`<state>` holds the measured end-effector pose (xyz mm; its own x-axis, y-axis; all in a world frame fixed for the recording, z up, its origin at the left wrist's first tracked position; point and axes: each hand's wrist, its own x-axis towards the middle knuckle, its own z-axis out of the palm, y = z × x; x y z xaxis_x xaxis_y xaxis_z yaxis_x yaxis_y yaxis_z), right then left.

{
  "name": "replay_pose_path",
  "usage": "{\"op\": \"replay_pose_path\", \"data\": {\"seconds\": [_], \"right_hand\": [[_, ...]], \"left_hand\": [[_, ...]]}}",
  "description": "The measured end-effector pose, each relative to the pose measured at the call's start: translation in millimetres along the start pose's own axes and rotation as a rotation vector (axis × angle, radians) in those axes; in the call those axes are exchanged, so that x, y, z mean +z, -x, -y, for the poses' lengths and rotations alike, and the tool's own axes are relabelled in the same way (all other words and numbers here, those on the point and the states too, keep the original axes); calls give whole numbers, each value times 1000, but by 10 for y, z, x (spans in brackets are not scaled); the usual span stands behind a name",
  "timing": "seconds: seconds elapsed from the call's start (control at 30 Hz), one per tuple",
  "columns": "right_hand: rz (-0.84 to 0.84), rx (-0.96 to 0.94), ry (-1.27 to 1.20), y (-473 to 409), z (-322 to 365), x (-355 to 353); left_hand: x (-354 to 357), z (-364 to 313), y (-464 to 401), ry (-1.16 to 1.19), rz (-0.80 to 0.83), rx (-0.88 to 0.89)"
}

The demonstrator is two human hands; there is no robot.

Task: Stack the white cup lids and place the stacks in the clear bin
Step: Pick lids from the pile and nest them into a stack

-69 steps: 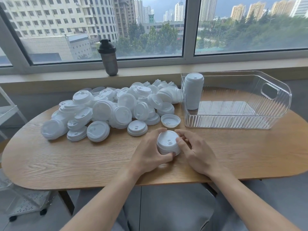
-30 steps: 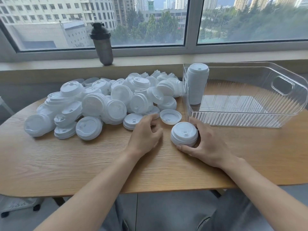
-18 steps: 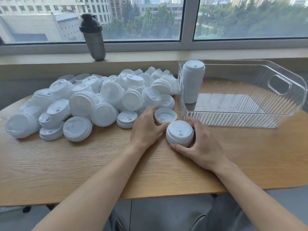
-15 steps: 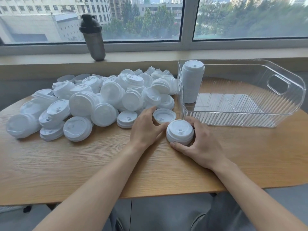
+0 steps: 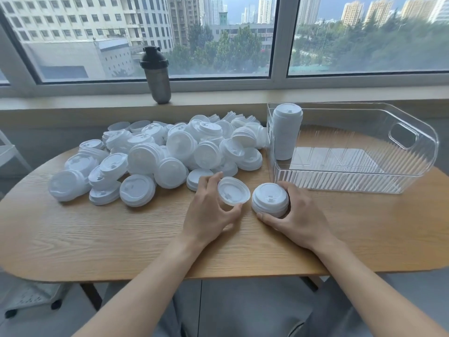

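Observation:
My left hand [image 5: 209, 210] holds a single white lid [image 5: 233, 194] by its rim, tilted with its hollow underside facing me, just above the table. Right beside it, my right hand [image 5: 295, 212] curls round a short stack of lids [image 5: 270, 200] standing on the wood. A large heap of loose white lids [image 5: 170, 152] covers the table's left and middle. The clear bin [image 5: 413, 152] stands at the right, and a tall stack of lids [image 5: 286, 132] stands upright in its near-left corner.
The oval wooden table [image 5: 121, 239] has its front edge close to my forearms. A dark shaker bottle [image 5: 156, 74] stands on the window sill behind the heap. A white wheeled rack [image 5: 21, 297] shows low at the left.
My left hand has picked up the upturned lid that lay in front of the heap and tilted it. My right hand stays round the short stack.

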<state>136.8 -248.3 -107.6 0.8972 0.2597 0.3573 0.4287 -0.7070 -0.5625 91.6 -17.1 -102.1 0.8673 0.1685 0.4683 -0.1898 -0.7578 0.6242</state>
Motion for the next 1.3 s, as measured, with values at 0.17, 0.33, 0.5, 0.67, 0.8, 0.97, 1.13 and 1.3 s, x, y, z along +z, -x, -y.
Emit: {"op": "replay_pose_path", "data": {"seconds": [0.17,0.33,0.5,0.67,0.8,0.97,1.13,1.3], "right_hand": [[34,-18,4,87,79,33],[37,-31,0,150,185,59],[70,-92,-9,199,371,137],[79,-79,-14,188,419,161],[93,-50,-26,197,436,127],[106,-43,-37,205,439,108],[110,-37,-43,207,454,93],[107,-51,-34,219,478,72]], "left_hand": [[-101,21,115,77,47,41],[-159,5,91,396,85,-18],[-170,-7,85,465,204,-50],[-162,19,91,512,263,-75],[-147,0,96,539,256,-114],[-110,-13,90,524,219,-147],[-102,-34,136,410,199,-22],[-150,-55,130,354,281,-23]]}}
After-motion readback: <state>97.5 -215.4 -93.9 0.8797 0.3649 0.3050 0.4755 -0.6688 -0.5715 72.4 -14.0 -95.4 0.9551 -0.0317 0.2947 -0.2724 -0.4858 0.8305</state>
